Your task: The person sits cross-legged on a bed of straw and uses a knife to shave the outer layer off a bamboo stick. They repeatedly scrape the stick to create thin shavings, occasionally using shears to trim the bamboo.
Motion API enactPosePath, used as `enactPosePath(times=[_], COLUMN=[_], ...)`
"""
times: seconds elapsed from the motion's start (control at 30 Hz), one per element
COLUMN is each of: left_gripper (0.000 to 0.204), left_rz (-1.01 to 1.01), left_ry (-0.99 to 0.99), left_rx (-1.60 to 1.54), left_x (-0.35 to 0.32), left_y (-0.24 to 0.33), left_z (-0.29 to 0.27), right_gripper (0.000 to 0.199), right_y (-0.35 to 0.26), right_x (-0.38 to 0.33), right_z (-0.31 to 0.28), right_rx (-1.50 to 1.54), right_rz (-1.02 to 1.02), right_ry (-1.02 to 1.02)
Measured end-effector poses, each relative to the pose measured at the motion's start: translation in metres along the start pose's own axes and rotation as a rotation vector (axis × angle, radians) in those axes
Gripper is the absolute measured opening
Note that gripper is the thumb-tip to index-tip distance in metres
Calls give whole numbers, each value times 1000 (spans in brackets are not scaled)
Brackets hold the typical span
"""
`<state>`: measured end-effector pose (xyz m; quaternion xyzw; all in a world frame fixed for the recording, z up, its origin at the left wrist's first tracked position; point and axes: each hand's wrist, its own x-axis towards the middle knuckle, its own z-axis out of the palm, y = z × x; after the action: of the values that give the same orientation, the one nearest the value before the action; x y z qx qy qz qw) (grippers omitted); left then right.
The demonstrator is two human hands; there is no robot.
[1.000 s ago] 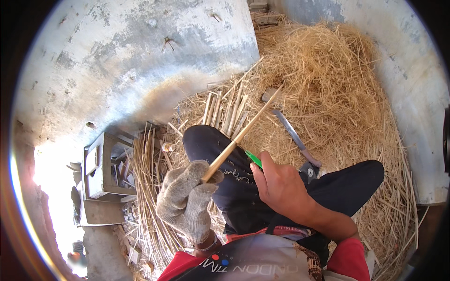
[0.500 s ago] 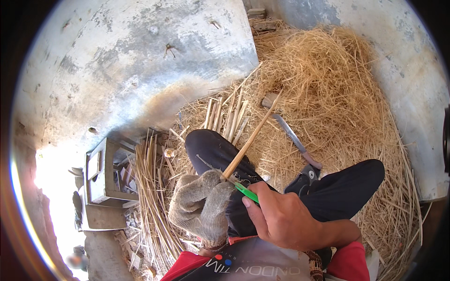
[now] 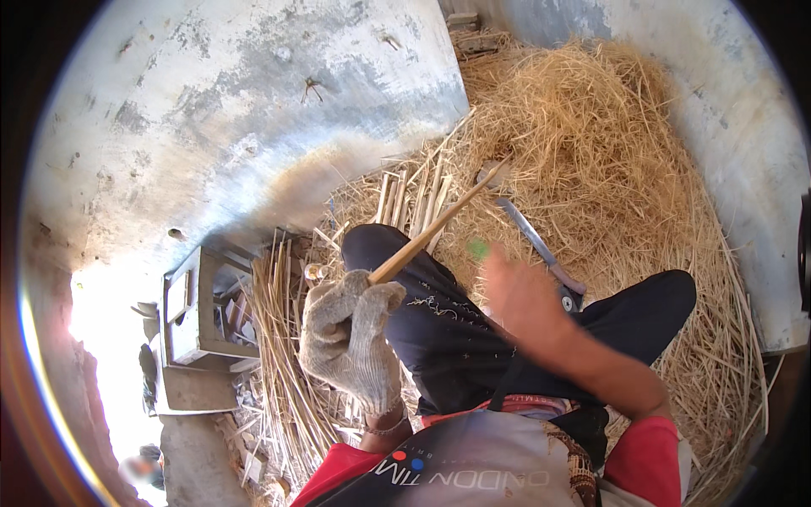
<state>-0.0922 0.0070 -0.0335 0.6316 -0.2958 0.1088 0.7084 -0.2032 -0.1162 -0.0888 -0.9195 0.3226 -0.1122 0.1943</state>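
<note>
My left hand point(image 3: 351, 338), in a grey knitted glove, is closed round the thick end of a tapering bamboo strip point(image 3: 435, 226). The strip slants up and to the right, its thin tip over the straw. My right hand point(image 3: 528, 296) is bare and smeared by motion, apart from the strip, above my lap. A green-handled knife point(image 3: 478, 248) shows as a blurred green patch at its fingers; the blade cannot be made out. Fine shavings point(image 3: 439, 306) lie on my dark trousers under the hands.
Beyond my knees, a machete point(image 3: 528, 230) lies on straw, below a large straw heap point(image 3: 583, 118). Split bamboo pieces point(image 3: 414, 203) lie past my left knee. Long thin strips point(image 3: 283, 338) are bundled at the left, beside a wooden box point(image 3: 198, 313). Weathered walls enclose the spot.
My right hand with the green knife has moved off the strip, up and to the right. The gloved left hand has shifted slightly left and up, still gripping the strip.
</note>
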Motion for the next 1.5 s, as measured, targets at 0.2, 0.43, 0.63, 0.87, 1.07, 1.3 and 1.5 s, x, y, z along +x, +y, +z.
enactPosePath(times=[0.2,0.43,0.63,0.87,1.07,1.3,1.5], left_gripper=[17,27,21,17,15,13,18], left_rz=[-50,245,258,276,389,580,636], left_ry=[-80,-285,-327,-353,-501,-555,-575], left_rx=[-236,15,-50,-153,-184,-256,-491], left_x=[-13,7,9,9,26,28,27], left_y=[-2,5,3,-3,-1,-21,-28], left_z=[7,5,-1,7,10,21,44], right_gripper=[16,24,23,24,25,17,23], right_y=[21,-33,-39,-35,-32,-18,126], right_x=[-34,-38,-42,-48,-48,-44,-36], right_z=[-34,-88,-80,-82,-99,-71,54], right_rx=[388,576,409,300,396,206,-79], right_rz=[112,-224,-236,-201,-172,-163,282], right_ry=[196,-27,-16,31,-61,57,105])
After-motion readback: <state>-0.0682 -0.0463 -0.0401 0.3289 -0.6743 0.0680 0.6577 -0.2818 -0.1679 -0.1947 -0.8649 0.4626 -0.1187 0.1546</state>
